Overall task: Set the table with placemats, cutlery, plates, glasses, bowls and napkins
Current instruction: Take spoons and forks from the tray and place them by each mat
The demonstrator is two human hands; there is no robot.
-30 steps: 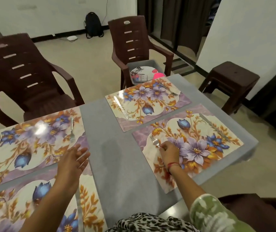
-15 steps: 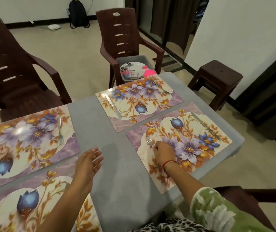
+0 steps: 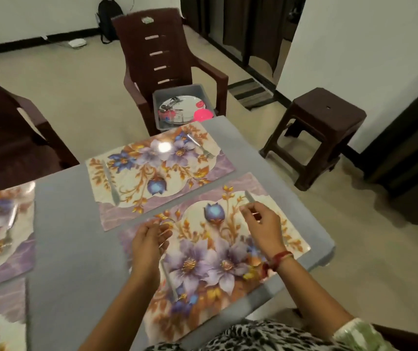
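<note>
Placemat (image 3: pixel 202 269), floral, lay nearest on the grey table (image 3: pixel 76 249). The left hand (image 3: pixel 149 241) hovered over it, fingers loosely curled; the right hand (image 3: pixel 263 224) was beside a knife (image 3: pixel 250 197), its pinch unclear. Farther, a brown chair (image 3: pixel 162 46) held a tub (image 3: pixel 177 87) of plates (image 3: pixel 190 102).

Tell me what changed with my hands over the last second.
The right hand let go of the fork and moved right across the near placemat to the knife; whether it grips it is unclear. The left hand moved right, over that mat's left edge. The far placemat and its cutlery stayed put.
</note>
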